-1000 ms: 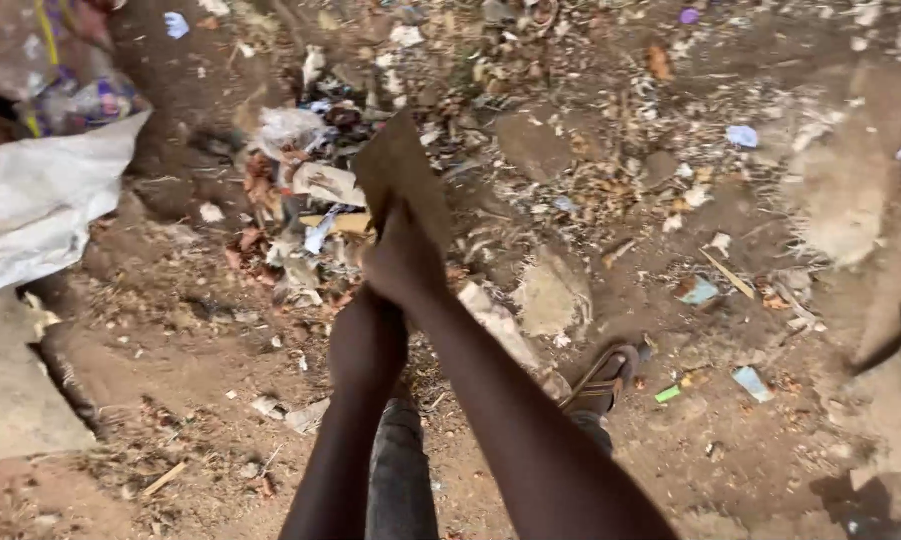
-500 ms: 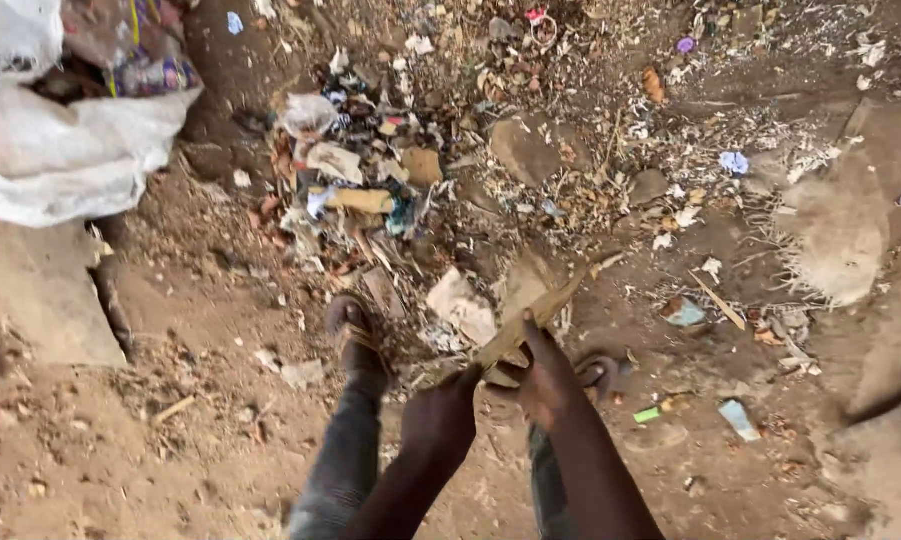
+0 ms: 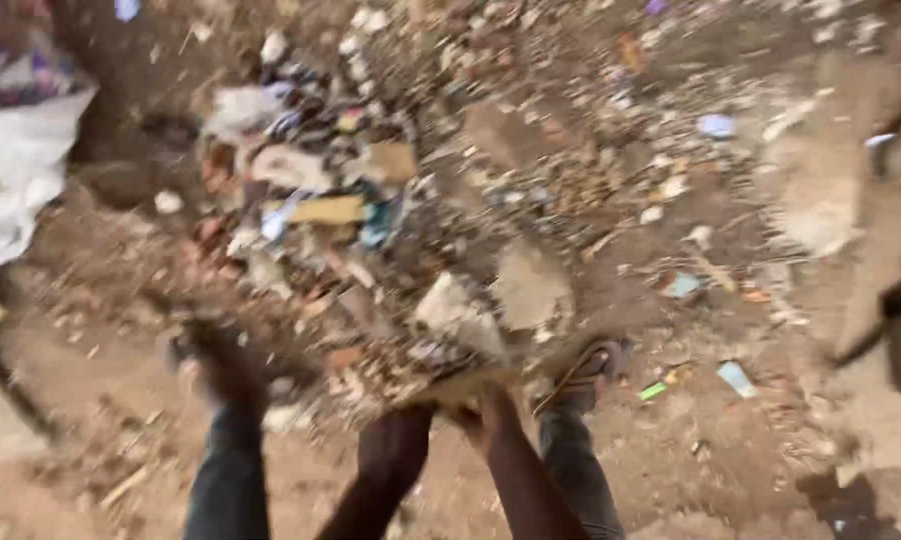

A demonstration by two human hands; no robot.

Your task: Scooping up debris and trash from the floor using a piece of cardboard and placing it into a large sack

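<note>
Brown cardboard, one flat piece, is lying low in the head view just ahead of my knees, and I am holding it at its near edge with both hands, tilted over the dirt ground. My left hand and right hand are both closing on that near edge, side by side, though the blur is hiding the fingers, so I cannot tell how tightly. A load of loose litter and grit is riding on the sheet, including a pale crumpled scrap. I am judging the cardboard as light and only half stiff: it is likely sagging in the middle under the load, and the dry rubbish is likely sliding off any dipped side. I judge the best hold to be the near edge with hands apart, thumbs on top. Beyond it, a heap of mixed refuse is lying on the ground. A white sack is sitting at far left, well apart. My sandalled right foot is standing just beside the sheet.
</note>
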